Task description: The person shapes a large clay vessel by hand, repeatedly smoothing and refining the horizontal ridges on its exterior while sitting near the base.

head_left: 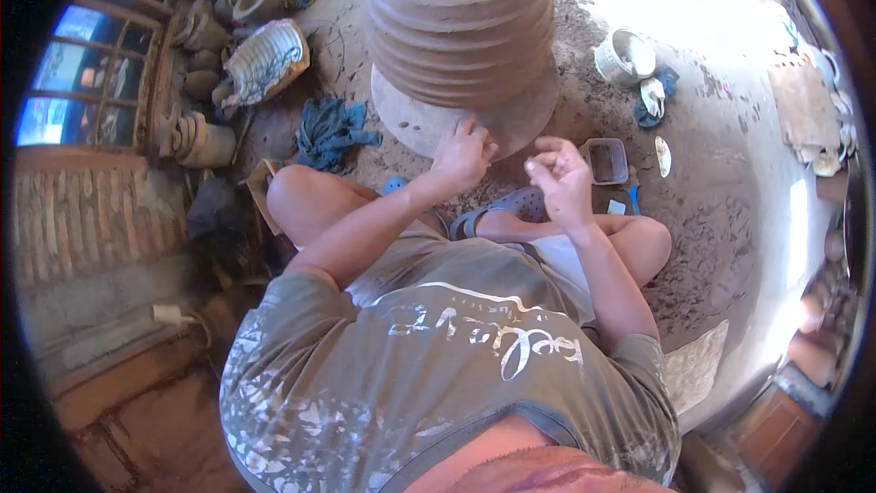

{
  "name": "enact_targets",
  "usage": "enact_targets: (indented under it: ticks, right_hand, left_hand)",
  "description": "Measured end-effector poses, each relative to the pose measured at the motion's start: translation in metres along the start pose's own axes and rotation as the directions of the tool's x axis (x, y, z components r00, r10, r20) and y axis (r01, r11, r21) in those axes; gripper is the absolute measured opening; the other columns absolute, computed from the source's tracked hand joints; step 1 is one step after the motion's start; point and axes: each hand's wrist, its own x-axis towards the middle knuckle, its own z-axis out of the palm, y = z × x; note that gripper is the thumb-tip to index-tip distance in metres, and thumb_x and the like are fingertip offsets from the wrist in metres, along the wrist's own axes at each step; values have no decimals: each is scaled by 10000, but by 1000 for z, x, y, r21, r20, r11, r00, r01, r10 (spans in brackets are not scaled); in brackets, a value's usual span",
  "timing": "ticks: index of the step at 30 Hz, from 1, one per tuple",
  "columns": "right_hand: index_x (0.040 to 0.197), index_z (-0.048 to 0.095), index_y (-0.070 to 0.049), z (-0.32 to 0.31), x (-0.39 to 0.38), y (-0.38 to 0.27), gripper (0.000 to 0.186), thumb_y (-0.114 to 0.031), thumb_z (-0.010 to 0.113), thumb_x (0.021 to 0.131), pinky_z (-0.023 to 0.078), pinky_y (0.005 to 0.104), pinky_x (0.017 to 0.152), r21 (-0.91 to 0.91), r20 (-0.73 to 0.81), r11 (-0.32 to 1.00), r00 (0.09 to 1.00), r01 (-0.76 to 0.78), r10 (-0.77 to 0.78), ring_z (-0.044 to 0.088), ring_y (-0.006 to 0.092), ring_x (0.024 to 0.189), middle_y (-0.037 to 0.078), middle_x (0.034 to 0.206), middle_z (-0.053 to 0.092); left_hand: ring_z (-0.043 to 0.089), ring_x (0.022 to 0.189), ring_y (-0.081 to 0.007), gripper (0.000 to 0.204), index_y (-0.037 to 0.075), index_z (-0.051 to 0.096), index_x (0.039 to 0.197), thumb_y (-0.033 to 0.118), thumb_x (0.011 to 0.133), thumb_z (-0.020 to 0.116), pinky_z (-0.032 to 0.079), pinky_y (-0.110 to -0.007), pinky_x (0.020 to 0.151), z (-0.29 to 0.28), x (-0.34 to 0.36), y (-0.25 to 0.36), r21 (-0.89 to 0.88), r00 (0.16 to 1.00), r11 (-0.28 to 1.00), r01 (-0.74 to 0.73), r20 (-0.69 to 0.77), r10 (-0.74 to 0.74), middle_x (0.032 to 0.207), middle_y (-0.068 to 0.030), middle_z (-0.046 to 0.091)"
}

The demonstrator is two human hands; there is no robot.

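A large ribbed clay vessel [461, 32] with a flat top stands on a round clay-dusted wheel [406, 123] in front of me. My left hand [464, 151] is at the wheel's near edge, just below the vessel, with its fingers curled down; what is under them is hidden. My right hand [561, 178] is raised a little to the right, beside the wheel, its fingers bent into a loose pinch; anything in them is too small to make out. A clear plastic tub [610, 164] and a blue-handled tool [633, 199] lie beside that hand.
A crumpled blue cloth [333, 137], a ribbed pale piece [265, 59] and several pots [205, 146] lie at the left. At the right are a white bucket [620, 59], a dark cloth [650, 110] and a small oval piece [662, 155]. My crossed legs [639, 251] surround the front.
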Motion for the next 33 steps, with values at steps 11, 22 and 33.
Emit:
enact_targets:
  ticks: [11, 22, 33]
  right_hand:
    - [1067, 767, 30, 28, 33, -63, 155, -87, 779, 965, 585, 310, 686, -246, 27, 864, 894, 439, -446, 725, 146, 786, 116, 913, 771]
    - [1013, 785, -53, 57, 70, -102, 195, -12, 813, 824, 558, 386, 771, -585, 307, 178, 419, 791, -855, 684, 277, 885, 70, 962, 711]
    - [896, 739, -124, 75, 95, -117, 167, -168, 801, 748, 520, 367, 789, -642, 488, -157, 241, 751, -839, 642, 209, 950, 1, 960, 639]
  left_hand:
    - [527, 1416, -429, 496, -40, 770, 1079, 422, 898, 776, 500, -607, 1041, -15, -2, -21, 287, 958, 948, -136, 281, 52, 1576, -296, 482]
    - [662, 1197, -414, 546, 0, 822, 1055, 515, 874, 804, 567, -512, 940, -19, -1, 17, 291, 970, 953, 91, 191, -151, 1293, -235, 669]
    - [687, 1177, -340, 512, 52, 825, 1065, 520, 856, 821, 550, -499, 940, -35, 3, -16, 358, 942, 934, -2, 315, -119, 1297, -191, 677]
